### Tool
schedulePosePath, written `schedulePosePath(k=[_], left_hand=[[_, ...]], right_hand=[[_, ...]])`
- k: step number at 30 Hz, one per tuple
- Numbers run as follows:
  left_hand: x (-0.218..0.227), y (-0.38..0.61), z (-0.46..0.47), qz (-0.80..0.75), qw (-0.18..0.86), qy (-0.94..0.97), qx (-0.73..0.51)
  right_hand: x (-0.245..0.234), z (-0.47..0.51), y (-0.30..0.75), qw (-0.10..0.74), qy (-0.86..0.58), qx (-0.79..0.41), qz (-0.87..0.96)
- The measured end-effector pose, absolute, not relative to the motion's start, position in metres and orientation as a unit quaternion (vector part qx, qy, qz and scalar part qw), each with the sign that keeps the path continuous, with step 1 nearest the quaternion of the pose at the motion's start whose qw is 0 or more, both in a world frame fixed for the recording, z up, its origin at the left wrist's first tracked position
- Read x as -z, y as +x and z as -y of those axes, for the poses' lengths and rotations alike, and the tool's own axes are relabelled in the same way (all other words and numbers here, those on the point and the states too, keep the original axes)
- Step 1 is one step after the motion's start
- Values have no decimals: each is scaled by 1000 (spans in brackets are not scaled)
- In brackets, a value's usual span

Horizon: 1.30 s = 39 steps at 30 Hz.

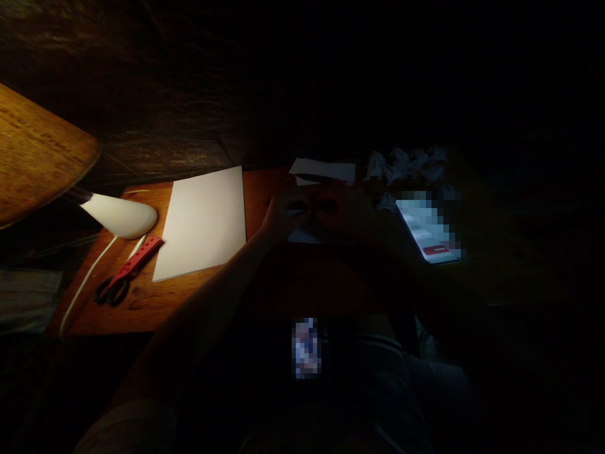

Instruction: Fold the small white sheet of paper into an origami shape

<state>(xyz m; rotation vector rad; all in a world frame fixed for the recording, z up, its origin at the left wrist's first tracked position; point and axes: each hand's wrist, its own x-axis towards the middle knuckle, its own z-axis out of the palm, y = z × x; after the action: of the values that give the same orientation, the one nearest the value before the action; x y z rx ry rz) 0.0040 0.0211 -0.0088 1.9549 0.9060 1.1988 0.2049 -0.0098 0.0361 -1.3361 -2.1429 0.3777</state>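
The scene is very dark. My left hand (286, 214) and my right hand (343, 214) meet over the middle of a wooden table (142, 309), fingers curled and pinched on a small white piece of paper (302, 236) that shows below and between them. Another white folded piece (324, 169) lies just beyond the hands. A larger white sheet of paper (202, 221) lies flat to the left of my left hand.
A white lamp (120, 215) with a cord lights the table's left end. Red-handled scissors (127, 270) lie beside it. A lit phone screen (428, 230) sits at the right, with crumpled white paper (406, 164) behind it.
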Motion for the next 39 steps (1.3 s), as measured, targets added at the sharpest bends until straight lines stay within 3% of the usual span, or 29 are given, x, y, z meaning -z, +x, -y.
schedulePosePath(k=[12, 39], left_hand=[[7, 6, -22, -377, 337, 718, -478], [7, -2, -31, -427, 375, 630, -530]], right_hand=[[-33, 5, 205, 261, -556, -156, 774], [-28, -11, 224, 341, -582, -210, 708]])
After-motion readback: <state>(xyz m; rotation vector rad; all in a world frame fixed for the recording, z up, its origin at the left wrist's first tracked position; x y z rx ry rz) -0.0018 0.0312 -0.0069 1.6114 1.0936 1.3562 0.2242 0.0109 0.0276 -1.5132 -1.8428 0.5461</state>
